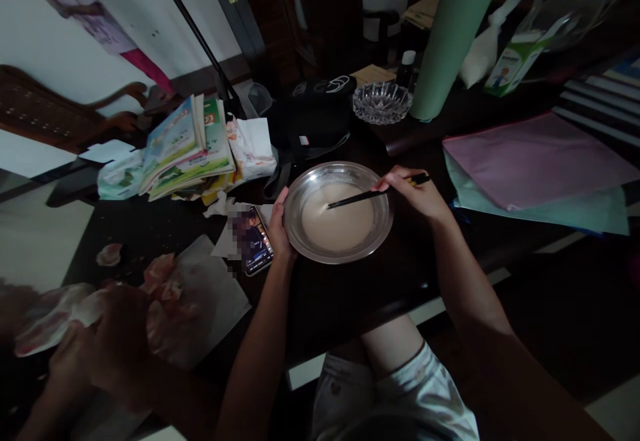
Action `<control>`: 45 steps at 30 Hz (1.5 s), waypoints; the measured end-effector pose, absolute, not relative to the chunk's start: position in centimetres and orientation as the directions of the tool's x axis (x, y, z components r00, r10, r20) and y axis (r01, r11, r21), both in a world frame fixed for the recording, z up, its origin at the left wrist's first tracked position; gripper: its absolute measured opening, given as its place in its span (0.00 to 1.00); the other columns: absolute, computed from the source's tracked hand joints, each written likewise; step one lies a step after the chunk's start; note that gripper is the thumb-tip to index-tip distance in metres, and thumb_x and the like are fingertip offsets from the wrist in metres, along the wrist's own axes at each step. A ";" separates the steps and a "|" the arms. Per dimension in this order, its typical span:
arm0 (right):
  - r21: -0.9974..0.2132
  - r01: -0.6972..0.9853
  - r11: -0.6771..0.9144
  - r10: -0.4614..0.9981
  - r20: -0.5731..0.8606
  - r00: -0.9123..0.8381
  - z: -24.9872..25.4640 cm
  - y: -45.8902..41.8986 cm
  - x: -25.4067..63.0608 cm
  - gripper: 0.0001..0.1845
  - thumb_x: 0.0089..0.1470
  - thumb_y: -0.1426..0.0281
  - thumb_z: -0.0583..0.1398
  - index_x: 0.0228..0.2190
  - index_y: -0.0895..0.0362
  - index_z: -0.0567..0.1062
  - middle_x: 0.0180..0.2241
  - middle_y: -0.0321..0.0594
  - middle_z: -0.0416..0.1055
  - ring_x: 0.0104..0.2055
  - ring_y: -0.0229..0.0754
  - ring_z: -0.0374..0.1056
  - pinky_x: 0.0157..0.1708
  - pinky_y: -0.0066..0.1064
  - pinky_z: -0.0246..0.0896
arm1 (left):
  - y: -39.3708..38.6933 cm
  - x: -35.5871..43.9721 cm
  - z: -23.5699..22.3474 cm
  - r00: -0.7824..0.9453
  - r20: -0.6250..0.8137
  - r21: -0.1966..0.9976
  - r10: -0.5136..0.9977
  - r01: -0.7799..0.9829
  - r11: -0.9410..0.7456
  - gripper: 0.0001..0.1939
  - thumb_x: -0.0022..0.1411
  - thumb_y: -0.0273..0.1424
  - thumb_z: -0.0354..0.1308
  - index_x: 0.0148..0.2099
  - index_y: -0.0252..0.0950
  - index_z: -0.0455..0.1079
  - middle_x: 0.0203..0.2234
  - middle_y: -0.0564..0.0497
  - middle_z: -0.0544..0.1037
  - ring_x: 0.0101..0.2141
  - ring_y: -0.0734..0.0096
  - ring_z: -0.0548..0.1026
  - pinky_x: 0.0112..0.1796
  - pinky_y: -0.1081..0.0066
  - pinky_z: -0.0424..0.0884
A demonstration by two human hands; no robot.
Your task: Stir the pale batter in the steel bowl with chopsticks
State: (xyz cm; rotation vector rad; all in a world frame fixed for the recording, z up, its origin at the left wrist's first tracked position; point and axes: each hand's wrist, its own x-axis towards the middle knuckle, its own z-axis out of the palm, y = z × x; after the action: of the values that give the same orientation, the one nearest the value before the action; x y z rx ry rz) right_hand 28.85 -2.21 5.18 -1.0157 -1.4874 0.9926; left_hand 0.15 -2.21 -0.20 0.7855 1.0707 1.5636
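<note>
A round metal bowl [300,244] rests at the near edge of the dark table, with a pale, milky batter-like liquid [340,227] inside. My left hand [281,227] is closed on the bowl's left rim. Dark chopsticks [357,197] are gripped in my right hand [410,191] above the right rim, and their tips dip into the liquid near its middle. Just left of my left hand lies a phone [259,244] with its screen lit.
At lower left a co-worker's hands [105,341] hold something pale above peels on a plastic sheet [215,274]. Books [190,147], a black bag [315,117], a glass ashtray [383,103], a green flask [450,41] and a pink folder [540,154] surround the bowl. Another person [107,27] stands behind.
</note>
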 end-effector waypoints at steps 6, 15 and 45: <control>-0.962 0.043 0.271 0.950 0.260 -0.173 5.3 -2.4 29.1 0.22 0.58 0.50 0.61 0.21 0.51 0.80 0.25 0.37 0.79 0.32 0.42 0.76 0.42 0.37 0.69 | -2.2 0.2 -0.2 -0.257 -0.036 0.917 0.966 -0.393 -0.070 0.22 0.62 0.42 0.59 0.54 0.40 0.76 0.59 0.46 0.75 0.62 0.54 0.68 0.64 0.59 0.59; -0.958 0.051 0.282 0.959 0.281 -0.031 5.1 -2.3 29.4 0.25 0.58 0.49 0.60 0.20 0.52 0.79 0.24 0.37 0.78 0.31 0.42 0.76 0.42 0.36 0.69 | -2.2 0.2 -0.1 -0.255 -0.045 0.917 0.966 -0.394 -0.062 0.22 0.60 0.43 0.61 0.54 0.40 0.77 0.59 0.45 0.75 0.64 0.53 0.67 0.64 0.58 0.59; -0.935 0.091 0.342 0.939 0.335 -0.081 4.9 -2.0 29.2 0.20 0.57 0.51 0.63 0.24 0.51 0.82 0.28 0.38 0.81 0.36 0.43 0.76 0.45 0.37 0.67 | -1.8 -0.2 -0.9 -0.243 -0.011 0.921 0.970 -0.381 -0.085 0.22 0.61 0.41 0.60 0.55 0.39 0.76 0.59 0.46 0.75 0.62 0.54 0.68 0.64 0.58 0.58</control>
State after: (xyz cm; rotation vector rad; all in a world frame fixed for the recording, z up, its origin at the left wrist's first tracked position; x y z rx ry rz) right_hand 29.21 -2.01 4.87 -0.9895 -1.4761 0.9424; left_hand -0.24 -1.79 -0.93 0.8079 1.0521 1.5745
